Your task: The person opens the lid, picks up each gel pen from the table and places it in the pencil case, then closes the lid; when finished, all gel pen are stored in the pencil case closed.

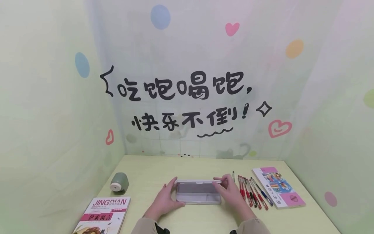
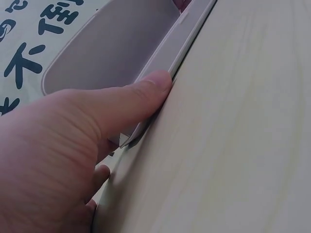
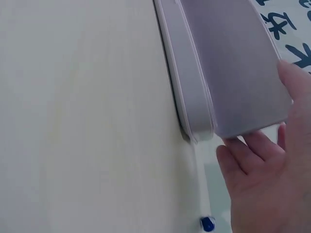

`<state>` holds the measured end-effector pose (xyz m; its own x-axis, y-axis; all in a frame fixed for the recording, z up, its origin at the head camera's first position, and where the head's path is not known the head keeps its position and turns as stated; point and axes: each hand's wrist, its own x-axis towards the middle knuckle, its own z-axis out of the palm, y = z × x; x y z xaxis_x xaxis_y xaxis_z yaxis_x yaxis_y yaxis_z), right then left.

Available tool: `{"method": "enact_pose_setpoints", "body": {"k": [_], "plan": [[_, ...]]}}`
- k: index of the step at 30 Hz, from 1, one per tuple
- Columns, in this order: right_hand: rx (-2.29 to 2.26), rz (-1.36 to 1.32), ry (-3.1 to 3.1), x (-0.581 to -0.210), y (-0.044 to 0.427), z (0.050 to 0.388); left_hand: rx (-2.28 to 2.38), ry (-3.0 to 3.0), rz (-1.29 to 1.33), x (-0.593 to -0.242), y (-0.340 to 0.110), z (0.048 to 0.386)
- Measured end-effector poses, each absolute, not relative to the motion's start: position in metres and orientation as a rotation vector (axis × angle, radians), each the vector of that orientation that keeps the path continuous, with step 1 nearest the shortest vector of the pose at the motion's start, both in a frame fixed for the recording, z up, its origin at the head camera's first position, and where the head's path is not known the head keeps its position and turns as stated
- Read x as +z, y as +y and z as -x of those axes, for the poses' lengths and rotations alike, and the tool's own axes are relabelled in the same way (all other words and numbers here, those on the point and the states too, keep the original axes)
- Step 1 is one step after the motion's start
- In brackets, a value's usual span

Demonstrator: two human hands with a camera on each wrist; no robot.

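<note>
A pale pencil case (image 1: 191,197) stands on the table between both hands, its lid (image 1: 194,188) raised at the back. A small divider shows inside, toward the right. My left hand (image 1: 167,199) grips the case's left end; in the left wrist view its thumb (image 2: 146,92) lies along the front wall, and the other fingers are mostly hidden behind. At the lid's right edge, my right hand (image 1: 231,192) holds the lid between thumb and fingers. The right wrist view shows those fingers (image 3: 260,145) behind the lid's edge.
Several red, black and blue pens (image 1: 253,195) lie right of the case, beside a pink and white book (image 1: 279,188). On the left are a grey-green pencil sharpener (image 1: 120,182) and a magazine-like book (image 1: 103,213). A printed curtain (image 1: 187,143) hangs behind the table.
</note>
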<state>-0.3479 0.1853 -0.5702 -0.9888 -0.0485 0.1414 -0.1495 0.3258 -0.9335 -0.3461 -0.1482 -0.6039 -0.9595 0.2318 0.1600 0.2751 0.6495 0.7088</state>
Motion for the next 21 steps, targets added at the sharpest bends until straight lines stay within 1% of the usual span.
{"method": "enact_pose_setpoints", "body": {"k": [10,21], "plan": [[1.660,0.043,-2.355,-0.573,0.166,0.354,-1.223,-2.786,0.416,-0.605,-0.146,0.347],[1.655,0.056,-2.301,-0.576,0.160,0.366,-1.177,-2.804,0.441,-0.606,-0.146,0.349]]}}
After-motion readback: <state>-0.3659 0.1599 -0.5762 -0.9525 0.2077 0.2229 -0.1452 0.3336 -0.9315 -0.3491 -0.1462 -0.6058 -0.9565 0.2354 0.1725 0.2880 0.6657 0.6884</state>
